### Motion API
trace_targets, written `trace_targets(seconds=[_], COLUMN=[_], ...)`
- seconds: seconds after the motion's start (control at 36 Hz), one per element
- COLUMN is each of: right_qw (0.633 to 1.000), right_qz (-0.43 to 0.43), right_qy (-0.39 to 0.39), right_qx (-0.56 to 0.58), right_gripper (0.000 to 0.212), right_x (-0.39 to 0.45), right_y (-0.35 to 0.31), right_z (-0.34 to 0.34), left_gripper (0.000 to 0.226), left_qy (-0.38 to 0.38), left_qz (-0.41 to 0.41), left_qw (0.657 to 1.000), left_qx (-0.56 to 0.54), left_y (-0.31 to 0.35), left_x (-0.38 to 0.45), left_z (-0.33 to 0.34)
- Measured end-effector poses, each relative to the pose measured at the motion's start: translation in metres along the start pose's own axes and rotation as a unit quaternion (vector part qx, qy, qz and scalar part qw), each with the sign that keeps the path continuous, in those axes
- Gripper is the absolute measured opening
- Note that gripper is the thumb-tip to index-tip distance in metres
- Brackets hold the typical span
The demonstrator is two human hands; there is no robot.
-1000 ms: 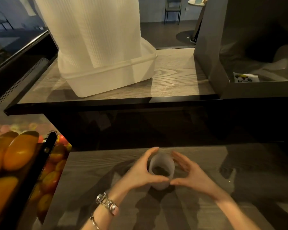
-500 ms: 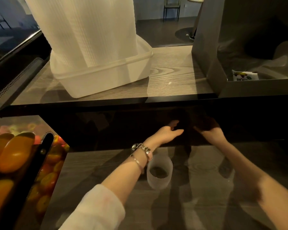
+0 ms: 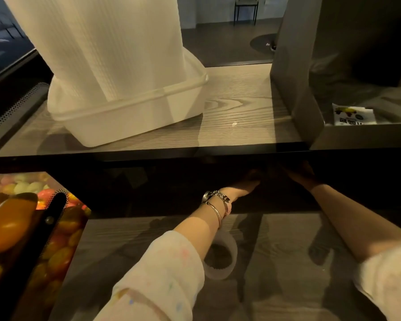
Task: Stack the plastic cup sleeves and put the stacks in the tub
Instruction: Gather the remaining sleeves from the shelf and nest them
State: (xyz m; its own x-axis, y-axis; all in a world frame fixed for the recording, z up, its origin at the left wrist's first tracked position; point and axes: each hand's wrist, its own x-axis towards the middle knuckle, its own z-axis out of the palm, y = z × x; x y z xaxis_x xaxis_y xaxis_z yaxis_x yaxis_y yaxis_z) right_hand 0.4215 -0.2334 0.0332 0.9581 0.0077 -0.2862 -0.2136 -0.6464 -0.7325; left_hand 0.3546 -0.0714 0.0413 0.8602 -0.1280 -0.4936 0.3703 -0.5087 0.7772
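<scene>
A short translucent cup sleeve (image 3: pixel 225 258) stands upright on the lower wood-grain surface (image 3: pixel 276 286), its open top facing up, partly covered by the left forearm that passes over it. Neither hand touches it

Both arms reach forward past the sleeve into the dark gap under the upper shelf (image 3: pixel 241 105). The left hand (image 3: pixel 243 186) lies in shadow just beyond a wrist wearing a metal watch (image 3: pixel 214 196) and a thin bangle (image 3: pixel 214 210); its fingers run into the darkness and I cannot tell whether they are released or grasping anything. The right hand (image 3: pixel 302 173) sits a little to the right of it, near but apart, and is just as dim, so the state of its fingers cannot be told either. Pale sleeves with faint coloured flecks cover both forearms nearest the camera

On the upper shelf, well apart from the lone sleeve, a white plastic tub (image 3: pixel 134 114) holds a tall white column of ribbed stacked sleeves (image 3: pixel 107 47) that rises out of the top of the view. To the right of the tub stands a grey open-fronted box (image 3: pixel 294 84) with a small printed packet (image 3: pixel 353 114) inside. At the lower left, a case with perforated metal edging shows yellow, orange and red fruit (image 3: pixel 7 225)
</scene>
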Motion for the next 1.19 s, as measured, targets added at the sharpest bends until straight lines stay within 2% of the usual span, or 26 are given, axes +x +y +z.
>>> trace_targets(seconds=[0.25, 0.42, 0.5, 0.56, 0.61, 0.67, 0.72, 0.81, 0.86, 0.92, 0.97, 1.03, 1.06, 1.14, 1.19], right_qw=[0.999, 0.997, 0.995, 0.992, 0.991, 0.993, 0.992, 0.990, 0.987, 0.983, 0.977, 0.973, 0.971, 0.969, 0.971], right_qz=[-0.009, -0.022, -0.037, -0.035, -0.034, -0.041, -0.023, 0.011, -0.021, -0.054, -0.089, -0.126, -0.136, -0.129, -0.127], right_qy=[-0.011, -0.022, -0.071, -0.083, -0.089, -0.106, -0.117, -0.141, -0.158, -0.170, -0.186, -0.184, -0.182, -0.201, -0.197], right_qx=[0.036, 0.071, 0.059, 0.089, 0.094, 0.036, 0.038, 0.023, -0.023, -0.052, -0.060, -0.065, -0.072, -0.065, -0.049], right_gripper=[0.065, 0.074, 0.062, 0.054, 0.053, 0.058, 0.064, 0.061, 0.061, 0.047, 0.031, 0.027, 0.030, 0.045, 0.047], right_x=[0.002, -0.004, -0.010, -0.015, -0.021, -0.030, -0.039, -0.052, -0.056, -0.063, -0.071, -0.077, -0.080, -0.088, -0.092], right_y=[0.008, 0.008, 0.005, 0.001, -0.004, -0.004, 0.000, 0.006, 0.008, 0.008, 0.010, 0.013, 0.015, 0.024, 0.027], right_z=[0.015, 0.033, 0.044, 0.053, 0.064, 0.075, 0.083, 0.090, 0.096, 0.101, 0.109, 0.117, 0.121, 0.129, 0.132], left_gripper=[0.053, 0.058, 0.056, 0.053, 0.051, 0.050, 0.048, 0.042, 0.039, 0.036, 0.028, 0.012, 0.017, 0.057, 0.063], left_qy=[-0.003, 0.026, 0.033, 0.041, 0.055, 0.069, 0.076, 0.069, 0.066, 0.054, 0.029, 0.004, 0.009, 0.027, 0.043], left_qz=[-0.012, -0.037, -0.032, -0.019, -0.014, -0.027, -0.037, -0.045, -0.084, -0.154, -0.147, -0.137, -0.125, -0.085, -0.068], left_qw=[1.000, 0.996, 0.994, 0.997, 0.998, 0.997, 0.995, 0.981, 0.984, 0.986, 0.981, 0.972, 0.973, 0.990, 0.996], left_qx=[-0.007, -0.074, -0.096, -0.057, -0.023, -0.020, -0.055, -0.177, -0.146, -0.024, 0.125, 0.193, 0.196, 0.112, 0.050], left_y=[-0.003, -0.002, -0.007, -0.010, -0.013, -0.019, -0.032, -0.052, -0.057, -0.057, -0.060, -0.073, -0.084, -0.104, -0.111], left_x=[0.007, 0.009, 0.009, 0.006, 0.002, -0.003, -0.013, -0.037, -0.050, -0.056, -0.060, -0.057, -0.058, -0.063, -0.066], left_z=[0.006, 0.004, 0.001, 0.000, -0.003, -0.008, -0.018, -0.035, -0.041, -0.047, -0.048, -0.048, -0.048, -0.039, -0.032])
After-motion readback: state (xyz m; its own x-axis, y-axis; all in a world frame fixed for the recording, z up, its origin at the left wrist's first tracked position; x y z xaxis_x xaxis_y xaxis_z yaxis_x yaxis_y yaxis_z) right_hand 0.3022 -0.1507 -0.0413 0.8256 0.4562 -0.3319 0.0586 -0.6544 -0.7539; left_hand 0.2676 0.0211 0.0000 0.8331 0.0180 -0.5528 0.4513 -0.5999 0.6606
